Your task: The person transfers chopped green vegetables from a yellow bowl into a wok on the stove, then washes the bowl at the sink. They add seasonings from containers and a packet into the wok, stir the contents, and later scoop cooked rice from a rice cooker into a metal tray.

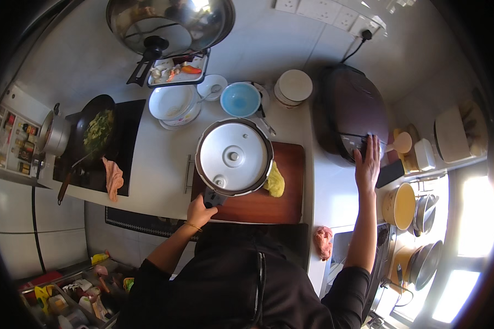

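My left hand (201, 212) is closed around the dark handle of a round metal pressure cooker lid (233, 158), whose silvery face points up. The lid is above a reddish-brown cutting board (288, 205), with a yellow-green cloth (275, 181) at its right edge. On the right, my right hand (368, 162) lies with fingers extended on the front panel of a dark brown rice cooker (358, 100), whose cover is down. Whatever is under the lid is hidden.
A wok with cooked greens (96, 129) and a steel pot (55, 133) stand on the hob at left. Behind the lid are white bowls (171, 103), a blue bowl (241, 99) and stacked plates (295, 85). A large wok lid (168, 28) stands against the wall.
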A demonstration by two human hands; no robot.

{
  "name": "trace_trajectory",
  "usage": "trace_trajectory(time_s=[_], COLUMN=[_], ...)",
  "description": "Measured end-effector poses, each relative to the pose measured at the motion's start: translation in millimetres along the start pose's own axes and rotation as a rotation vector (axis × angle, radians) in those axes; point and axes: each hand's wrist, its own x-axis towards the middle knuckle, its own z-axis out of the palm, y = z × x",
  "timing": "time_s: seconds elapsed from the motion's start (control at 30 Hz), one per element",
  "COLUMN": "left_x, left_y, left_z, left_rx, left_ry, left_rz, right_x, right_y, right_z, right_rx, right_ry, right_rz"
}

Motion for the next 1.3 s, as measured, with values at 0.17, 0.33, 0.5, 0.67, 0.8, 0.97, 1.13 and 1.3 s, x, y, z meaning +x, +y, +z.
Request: trace_trajectory(time_s=[0.17,0.33,0.5,0.67,0.8,0.97,1.13,1.3], left_x=[2.6,4.4,12.3,19.6,21.7,28.9,33.4,35.6], left_y=[-7.1,-25.8,-41.7,-32.7,-29.4,-40.9,-55.3,-60.7], left_z=[-14.4,-35.2,-48.4,-45.5,-40.2,-40.6,-50.2,-65.5], left_rx=[-0.086,-0.087,-0.082,-0.221,-0.264,-0.150,0.184,0.375], left_ry=[0.035,0.096,0.126,0.074,-0.013,-0.096,-0.124,-0.136], left_rz=[0.042,0.088,-0.023,-0.023,-0.028,0.052,0.054,0.110], right_x=[-7.9,-8.9,-8.2,-6.3,-5.9,-9.2,-49.9,-50.8], right_y=[1.8,-0.1,-3.4,-9.9,-15.6,-19.3,10.9,127.9], right_z=[4.8,0.1,-3.0,-9.1,-12.8,-13.5,-14.2,26.0], right_rx=[0.022,-0.008,-0.134,-0.122,-0.134,-0.021,0.200,0.936], right_ry=[0.039,0.013,0.051,0.062,-0.003,0.049,0.183,0.420], right_rz=[0.042,0.079,0.029,0.022,0.080,0.107,0.349,0.914])
